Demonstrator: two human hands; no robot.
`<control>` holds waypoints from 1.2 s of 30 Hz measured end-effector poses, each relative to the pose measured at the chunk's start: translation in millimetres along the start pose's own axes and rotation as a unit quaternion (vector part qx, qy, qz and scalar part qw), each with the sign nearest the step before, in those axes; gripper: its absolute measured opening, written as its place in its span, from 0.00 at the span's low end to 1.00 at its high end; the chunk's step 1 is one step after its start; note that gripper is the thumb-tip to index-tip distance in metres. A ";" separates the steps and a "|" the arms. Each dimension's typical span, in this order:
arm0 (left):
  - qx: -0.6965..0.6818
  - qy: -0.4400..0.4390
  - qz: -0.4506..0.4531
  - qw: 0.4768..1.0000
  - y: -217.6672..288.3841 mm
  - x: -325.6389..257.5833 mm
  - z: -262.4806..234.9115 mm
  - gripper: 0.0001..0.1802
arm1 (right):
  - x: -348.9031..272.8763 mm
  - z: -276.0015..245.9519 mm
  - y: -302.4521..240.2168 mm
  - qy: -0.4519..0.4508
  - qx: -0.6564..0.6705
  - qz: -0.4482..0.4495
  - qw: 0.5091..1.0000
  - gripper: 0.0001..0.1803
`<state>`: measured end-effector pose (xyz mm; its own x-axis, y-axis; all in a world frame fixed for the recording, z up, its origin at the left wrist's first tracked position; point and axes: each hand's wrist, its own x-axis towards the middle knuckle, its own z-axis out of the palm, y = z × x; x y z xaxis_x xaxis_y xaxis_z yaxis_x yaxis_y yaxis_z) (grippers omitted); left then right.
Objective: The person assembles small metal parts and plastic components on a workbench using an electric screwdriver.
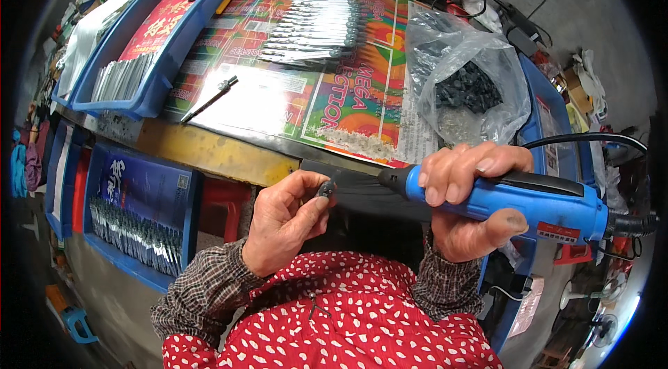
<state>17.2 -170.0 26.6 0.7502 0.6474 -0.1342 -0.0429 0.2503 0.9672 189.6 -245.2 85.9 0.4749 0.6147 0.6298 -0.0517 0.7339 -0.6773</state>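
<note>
My left hand (278,219) pinches a small black plastic piece (326,189) between thumb and forefinger, just past the table's near edge. My right hand (463,173) is wrapped round a blue electric screwdriver (570,214), held almost level. Its dark tip points left toward the small black piece, with a gap between them. On the table beyond my left hand lies one slim metal rod with a black end (210,100). Farther back, a row of silvery metal strips with dark ends (313,29) is laid side by side.
An open clear plastic bag (445,108) holds loose black pieces (467,89) at the table's right. Blue bins (156,87) with metal strips stand at the left, another bin (139,261) lower down. A black cable (584,137) arches at the right. A red stool (229,209) is below the table.
</note>
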 end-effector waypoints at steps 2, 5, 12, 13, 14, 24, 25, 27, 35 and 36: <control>-0.022 0.036 0.003 0.999 -3.3 -7.4 0.3 0.07 | -1.9 2.2 1.0 -0.010 0.022 0.011 1.000 0.29; -0.079 0.063 0.009 0.995 -12.8 -15.2 0.9 0.07 | -2.8 2.0 3.9 -0.049 0.050 0.005 0.998 0.29; -0.165 0.060 -0.033 0.984 -27.9 -24.1 4.3 0.08 | -8.5 8.6 10.4 -0.092 0.069 0.031 0.993 0.28; -0.167 0.061 -0.033 0.984 -28.8 -24.3 5.3 0.08 | -6.9 6.5 12.0 -0.118 0.078 0.026 0.990 0.28; -0.160 0.064 -0.038 0.984 -29.6 -24.3 6.1 0.08 | -6.1 5.4 12.6 -0.144 0.088 0.021 0.986 0.28; -0.245 0.063 -0.138 0.958 -28.8 -22.1 14.8 0.06 | -6.8 8.6 14.3 -0.180 0.081 0.028 0.980 0.28; -0.246 0.064 -0.138 0.957 -28.7 -20.9 15.3 0.06 | -7.3 8.1 14.8 -0.184 0.084 0.028 0.979 0.28; -0.268 0.052 -0.166 0.948 -28.6 -18.5 16.4 0.06 | -7.5 7.4 15.3 -0.188 0.087 0.028 0.978 0.29; -0.239 0.066 -0.156 0.956 -31.8 -16.5 19.4 0.05 | -6.3 8.2 16.3 -0.229 0.110 0.033 0.967 0.32; -0.233 0.074 -0.150 0.958 -33.0 -16.1 20.2 0.05 | -6.9 9.0 16.3 -0.230 0.111 0.034 0.966 0.32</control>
<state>19.9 -203.2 1.2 0.6745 0.5830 -0.4530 -0.1561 0.7123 0.6843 177.5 -234.9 73.9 0.0262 0.6902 0.7232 -0.2801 0.6995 -0.6574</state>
